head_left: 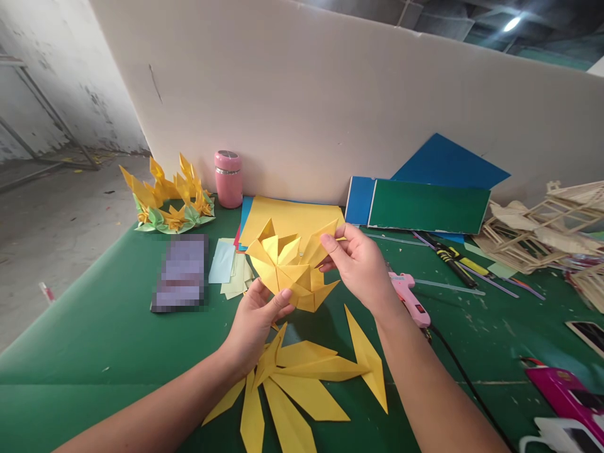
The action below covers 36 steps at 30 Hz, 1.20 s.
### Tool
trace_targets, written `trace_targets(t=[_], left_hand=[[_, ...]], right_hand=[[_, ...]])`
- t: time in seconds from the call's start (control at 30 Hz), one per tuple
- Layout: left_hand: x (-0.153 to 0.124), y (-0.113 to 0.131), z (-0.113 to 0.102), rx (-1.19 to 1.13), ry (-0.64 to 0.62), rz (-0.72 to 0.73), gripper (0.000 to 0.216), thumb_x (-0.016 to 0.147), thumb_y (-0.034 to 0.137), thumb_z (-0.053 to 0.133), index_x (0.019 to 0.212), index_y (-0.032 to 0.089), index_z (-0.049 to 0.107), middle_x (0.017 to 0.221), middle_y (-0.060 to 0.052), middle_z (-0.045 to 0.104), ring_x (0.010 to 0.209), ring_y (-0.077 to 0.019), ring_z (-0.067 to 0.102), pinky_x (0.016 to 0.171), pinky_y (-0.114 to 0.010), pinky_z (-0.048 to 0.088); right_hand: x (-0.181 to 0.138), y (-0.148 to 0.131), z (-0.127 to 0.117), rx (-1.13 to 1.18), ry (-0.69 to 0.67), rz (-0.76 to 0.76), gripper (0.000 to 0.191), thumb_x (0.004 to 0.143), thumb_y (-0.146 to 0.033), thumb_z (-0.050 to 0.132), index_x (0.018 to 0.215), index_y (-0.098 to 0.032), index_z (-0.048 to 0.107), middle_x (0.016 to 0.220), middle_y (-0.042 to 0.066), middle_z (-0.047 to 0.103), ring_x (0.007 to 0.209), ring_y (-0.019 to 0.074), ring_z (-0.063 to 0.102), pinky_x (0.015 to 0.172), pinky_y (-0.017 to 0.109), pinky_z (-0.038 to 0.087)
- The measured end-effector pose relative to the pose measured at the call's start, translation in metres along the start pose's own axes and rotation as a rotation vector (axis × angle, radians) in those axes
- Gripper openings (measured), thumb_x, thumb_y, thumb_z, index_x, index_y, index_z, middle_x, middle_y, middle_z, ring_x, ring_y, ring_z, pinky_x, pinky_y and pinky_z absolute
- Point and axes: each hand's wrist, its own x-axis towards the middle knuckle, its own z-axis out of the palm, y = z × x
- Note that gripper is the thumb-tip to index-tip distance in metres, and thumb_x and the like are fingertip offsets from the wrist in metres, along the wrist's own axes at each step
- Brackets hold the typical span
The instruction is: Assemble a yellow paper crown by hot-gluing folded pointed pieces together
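Note:
Above the green table, a folded yellow paper flower (283, 267) with pointed petals is held up between both hands. My left hand (257, 321) grips its lower edge, thumb in front. My right hand (356, 261) pinches one upright petal (318, 245) at the flower's right side between thumb and fingers. Below the hands, several loose folded yellow paper pieces (292, 390) lie spread and overlapping. One more pointed yellow piece (372, 365) rests at their right, its tip touching another piece.
A pink glue gun (410, 299) with a black cord lies right of my right hand. Yellow-handled cutters (465, 261) and glue sticks lie beyond. At the back stand a pink flask (228, 179) and a yellow paper crown (172, 198). Wooden frames (538, 233) and a magenta device (566, 396) are at right.

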Motion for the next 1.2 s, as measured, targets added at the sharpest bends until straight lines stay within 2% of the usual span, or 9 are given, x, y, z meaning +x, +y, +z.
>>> trace_targets(t=[0.73,0.87,1.0,1.2], left_hand=[[0.0003,0.0006,0.0007,-0.026,0.041,-0.017,0.047,0.071,0.034,0.077,0.114,0.025,0.061,0.119,-0.006,0.068,0.106,-0.0223,0.064,0.077,-0.026,0.053],[0.0000,0.0004,0.0003,-0.027,0.040,-0.013,0.046,0.071,0.034,0.076,0.113,0.025,0.061,0.118,-0.005,0.068,0.105,-0.0218,0.064,0.076,-0.025,0.052],[-0.0003,0.0012,0.0008,-0.031,0.036,-0.010,0.045,0.071,0.034,0.076,0.113,0.026,0.061,0.117,-0.005,0.069,0.103,-0.0210,0.065,0.076,-0.025,0.052],[0.0003,0.0014,0.0009,-0.044,0.044,-0.010,0.044,0.070,0.034,0.077,0.110,0.025,0.062,0.115,-0.005,0.070,0.102,-0.0214,0.065,0.077,-0.027,0.052]], right_hand=[[-0.0040,-0.0024,0.0024,0.032,-0.053,-0.010,0.037,0.079,-0.059,0.057,0.080,-0.022,0.051,0.063,-0.002,0.062,0.061,0.0168,0.068,0.055,0.028,0.057],[-0.0056,-0.0029,0.0019,0.000,-0.081,-0.033,0.033,0.082,-0.056,0.056,0.083,-0.023,0.053,0.065,-0.003,0.061,0.065,0.0160,0.066,0.058,0.029,0.058],[-0.0065,-0.0027,0.0027,0.035,-0.137,-0.043,0.028,0.081,-0.049,0.060,0.087,-0.023,0.053,0.075,-0.001,0.065,0.070,0.0153,0.065,0.064,0.029,0.058],[-0.0054,-0.0018,0.0051,0.095,-0.143,-0.016,0.024,0.080,-0.044,0.062,0.086,-0.022,0.053,0.078,0.000,0.068,0.069,0.0151,0.067,0.062,0.029,0.057]])
